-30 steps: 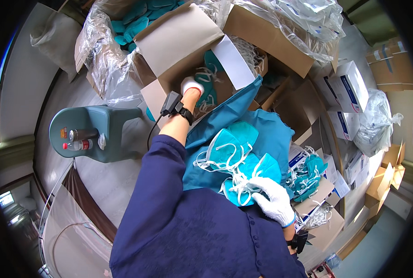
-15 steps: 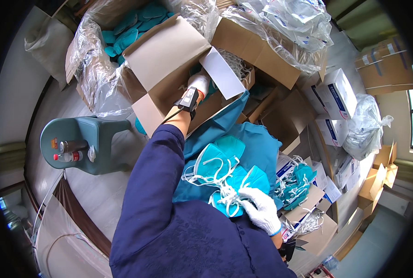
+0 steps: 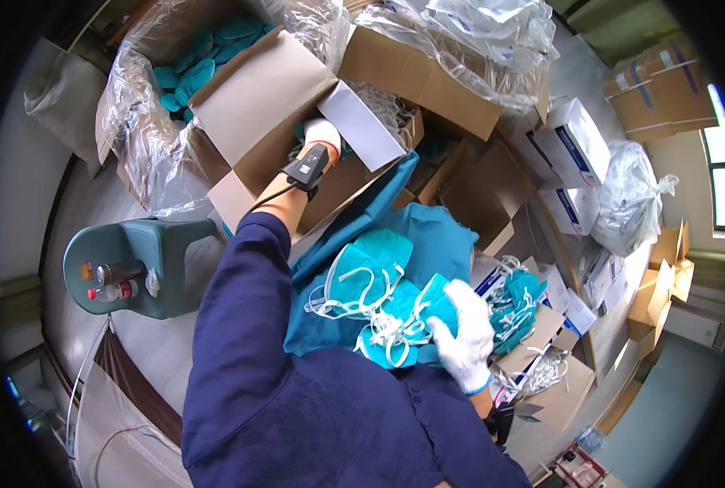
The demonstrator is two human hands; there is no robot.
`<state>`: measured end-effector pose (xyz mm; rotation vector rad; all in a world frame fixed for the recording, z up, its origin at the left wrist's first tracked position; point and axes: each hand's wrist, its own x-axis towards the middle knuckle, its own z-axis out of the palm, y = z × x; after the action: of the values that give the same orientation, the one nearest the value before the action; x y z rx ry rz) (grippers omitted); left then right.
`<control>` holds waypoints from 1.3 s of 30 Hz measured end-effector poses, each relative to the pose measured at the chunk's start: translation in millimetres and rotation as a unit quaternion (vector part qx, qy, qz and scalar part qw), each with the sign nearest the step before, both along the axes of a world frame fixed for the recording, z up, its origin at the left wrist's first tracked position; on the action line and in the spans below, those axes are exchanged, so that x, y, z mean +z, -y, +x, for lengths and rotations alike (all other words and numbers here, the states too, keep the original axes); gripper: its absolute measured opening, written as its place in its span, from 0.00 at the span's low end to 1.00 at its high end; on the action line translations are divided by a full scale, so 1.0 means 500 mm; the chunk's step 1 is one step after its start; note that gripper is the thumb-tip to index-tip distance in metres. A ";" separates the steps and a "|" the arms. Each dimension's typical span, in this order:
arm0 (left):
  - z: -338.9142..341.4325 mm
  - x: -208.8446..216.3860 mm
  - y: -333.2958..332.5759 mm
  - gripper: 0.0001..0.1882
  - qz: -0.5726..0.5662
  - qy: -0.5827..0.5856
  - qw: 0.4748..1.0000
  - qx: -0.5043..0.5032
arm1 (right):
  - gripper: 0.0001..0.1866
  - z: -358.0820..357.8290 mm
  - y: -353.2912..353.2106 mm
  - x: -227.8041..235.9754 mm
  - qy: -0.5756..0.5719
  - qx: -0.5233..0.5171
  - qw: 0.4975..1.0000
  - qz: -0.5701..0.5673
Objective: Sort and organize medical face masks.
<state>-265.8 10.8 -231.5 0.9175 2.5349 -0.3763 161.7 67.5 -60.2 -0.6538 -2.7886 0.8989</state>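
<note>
My left hand (image 3: 322, 133), in a white glove with a black device on the wrist, reaches down into an open cardboard box (image 3: 249, 91). Its fingers are hidden in there, with a bit of teal showing beside them. On my lap, over a blue cloth (image 3: 427, 232), lies a small heap of teal face masks (image 3: 371, 252) with tangled white straps. My right hand (image 3: 466, 337), also white-gloved, is at the right edge of this heap. Its thumb and fingers are apart, and nothing shows gripped between them.
A plastic-lined box of teal mask pieces (image 3: 196, 77) stands at the far left. On a blue-grey stool (image 3: 175, 268) lie a bottle (image 3: 112, 290) and a can (image 3: 121, 272). To the right are bundled masks (image 3: 518, 305), white cartons (image 3: 574, 142) and a clear plastic bag (image 3: 632, 199).
My right hand has lifted slightly off the straps and its fingers have spread upward. My left hand stays inside the box. The whole view has shifted a little.
</note>
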 end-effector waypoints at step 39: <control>0.361 0.510 0.258 0.29 0.666 0.444 0.575 0.167 | 0.30 -0.187 0.069 -0.158 0.100 -0.020 0.995 -0.007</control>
<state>-85.2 -118.3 23.5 0.6181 1.5105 1.8600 68.3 33.1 -139.2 -0.8432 -2.9322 0.8934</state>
